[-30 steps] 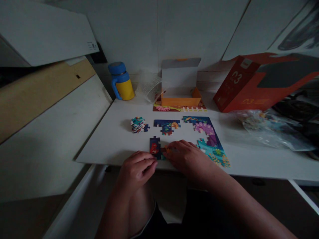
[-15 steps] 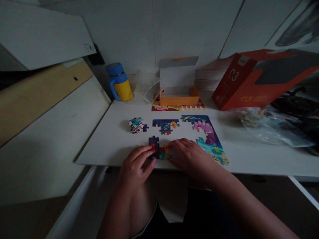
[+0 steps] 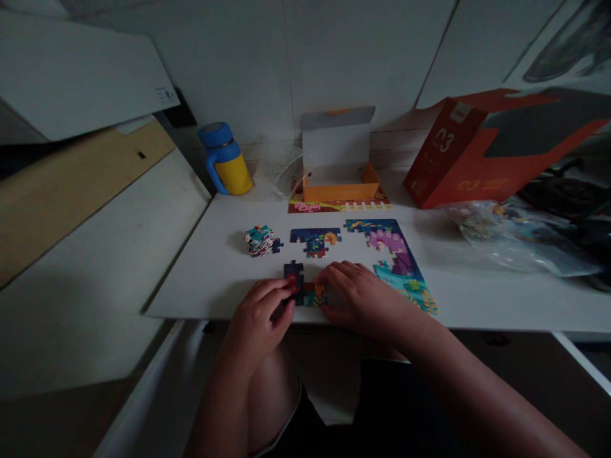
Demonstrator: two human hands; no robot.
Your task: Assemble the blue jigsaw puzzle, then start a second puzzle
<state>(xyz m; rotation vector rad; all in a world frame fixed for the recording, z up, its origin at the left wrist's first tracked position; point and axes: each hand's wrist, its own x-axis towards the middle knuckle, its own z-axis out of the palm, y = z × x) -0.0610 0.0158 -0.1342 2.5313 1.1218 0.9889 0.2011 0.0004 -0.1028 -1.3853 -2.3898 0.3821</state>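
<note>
The joined puzzle strip lies flat just beside the front edge of the white table, its long axis running left to right, one dark piece jutting away from the person at its left end. Bare table opens to its left; the larger assembled section lies near on the right. The left hand is curled, fingertips on the strip's left end, and I cannot tell whether it pinches. The right hand is palm down, fingers apart on the strip's right end

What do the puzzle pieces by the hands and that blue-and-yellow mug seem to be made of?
The puzzle pieces look like printed cardboard: thin, flat, matte, with cut interlocking tabs. The mug looks like smooth plastic or coated metal, slightly glossy; the dim light leaves that open.
</note>
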